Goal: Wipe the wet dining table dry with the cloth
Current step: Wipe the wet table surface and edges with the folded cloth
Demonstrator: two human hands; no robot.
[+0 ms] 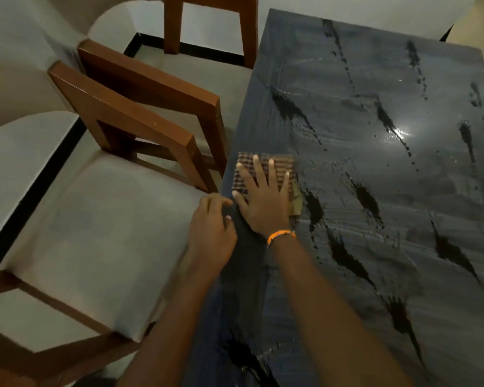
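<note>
Writing, brands, labels: none readable on any item.

Item 1. Dining table (375, 191): rectangular top, dark grey with black streaks, glossy; wet smears and droplets across it, with 1 bright glare spot well beyond the fingertips toward the far right.

Item 2. Cloth (263, 166): folded, roughly square, woven check in brown and tan, lying flat on the table near its left edge, directly under the fingers of the right hand; its far edge shows just past the fingertips, its right edge past the little finger.

Item 3. Right hand (263, 202): palm down on the cloth, all 5 fingers straight and spread, pressing, nothing grasped. Orange band (280, 235) at the wrist, smooth and narrow.

Item 4. Left hand (211, 227): at the table's left edge, just beside the right thumb; fingers loosely curled, tips touching the edge; whether they grip the edge cannot be told.

Item 5. 2 wooden chairs (140, 113): brown square-section frames, pale padded seat (95, 233), to the left of the left hand's knuckles.

Item 6. Wooden stool or chair frame (210, 26): far beyond the fingertips, on a pale floor.
</note>
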